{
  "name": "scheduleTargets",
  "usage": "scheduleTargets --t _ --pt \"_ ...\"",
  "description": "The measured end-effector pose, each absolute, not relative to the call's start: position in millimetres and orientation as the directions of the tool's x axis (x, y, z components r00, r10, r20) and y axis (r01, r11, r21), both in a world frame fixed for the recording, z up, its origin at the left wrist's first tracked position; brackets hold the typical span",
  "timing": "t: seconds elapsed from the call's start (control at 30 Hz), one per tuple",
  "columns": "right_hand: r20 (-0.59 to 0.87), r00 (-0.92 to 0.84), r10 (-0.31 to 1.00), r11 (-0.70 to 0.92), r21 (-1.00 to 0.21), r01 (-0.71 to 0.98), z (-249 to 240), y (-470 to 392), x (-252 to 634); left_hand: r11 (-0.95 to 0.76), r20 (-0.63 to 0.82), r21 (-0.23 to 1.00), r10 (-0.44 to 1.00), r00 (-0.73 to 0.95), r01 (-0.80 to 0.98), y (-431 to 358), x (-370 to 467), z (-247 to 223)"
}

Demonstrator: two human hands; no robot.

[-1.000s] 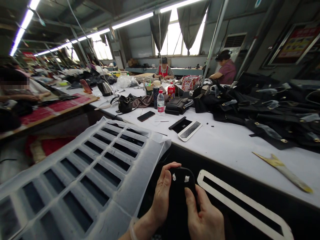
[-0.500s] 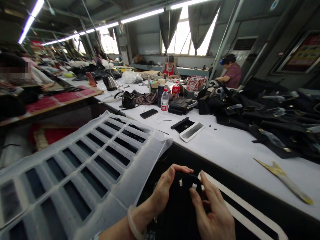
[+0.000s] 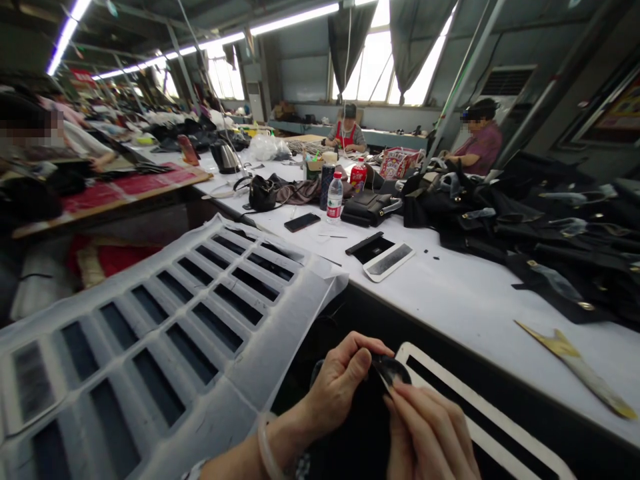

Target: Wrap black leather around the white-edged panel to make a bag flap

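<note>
Since a second earlier, the black piece [image 3: 387, 373] had been folded over, its two white marks gone from sight. The left hand [image 3: 340, 390] and right hand [image 3: 433, 433] both pinched its top edge, fingers closed, low beside one white frame [image 3: 480, 417].

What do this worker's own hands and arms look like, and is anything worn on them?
Both hands are bare, without gloves. The left hand has a pale, translucent bangle around its wrist, and the forearm behind it is uncovered, with a hint of patterned fabric at the bottom edge. The right hand shows no ring or sleeve, and its fingernails are short.
</note>
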State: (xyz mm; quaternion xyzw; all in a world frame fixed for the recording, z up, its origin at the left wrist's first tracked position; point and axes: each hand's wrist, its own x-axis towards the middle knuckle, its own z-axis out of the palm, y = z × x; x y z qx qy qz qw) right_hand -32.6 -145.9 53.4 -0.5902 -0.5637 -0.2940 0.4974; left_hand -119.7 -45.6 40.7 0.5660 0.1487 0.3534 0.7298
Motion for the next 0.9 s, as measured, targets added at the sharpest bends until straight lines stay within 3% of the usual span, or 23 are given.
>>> scheduleTargets --t 0.1,0.23,0.3,0.43,0.5,0.6,0.8,0.9 --pt "0.917 0.145 0.372 0.118 -0.201 0.972 49 -153 -39 0.110 0.177 0.936 0.671 0.720 -0.333 -47 -123 39" --pt "0.871 0.059 0.487 0.147 -0.148 0.978 70 -160 -43 0.136 0.171 0.931 0.657 0.735 -0.339 -50 -126 41" --pt "0.837 0.159 0.524 0.122 -0.258 0.958 80 -159 -35 0.175 0.132 0.928 0.671 0.730 -0.329 -49 -126 42" --pt "0.567 0.576 0.588 -0.198 -0.590 0.783 70 -161 -14 0.196 0.035 0.945 0.736 0.676 -0.262 -44 -123 44" --pt "0.430 0.599 0.675 -0.250 -0.631 0.735 54 -162 -11 0.192 0.020 0.948 0.759 0.651 -0.253 -41 -121 45" --pt "0.405 0.511 0.758 -0.161 -0.643 0.749 34 -160 -18 0.180 0.011 0.953 0.783 0.622 -0.244 -41 -118 47" --pt "0.386 0.599 0.702 -0.130 -0.757 0.640 35 -151 -33 0.158 0.003 0.960 0.820 0.572 -0.230 -47 -113 49" --pt "0.307 0.700 0.645 -0.150 -0.847 0.509 37 -150 -36 0.219 -0.022 0.938 0.811 0.585 -0.269 -47 -109 49"
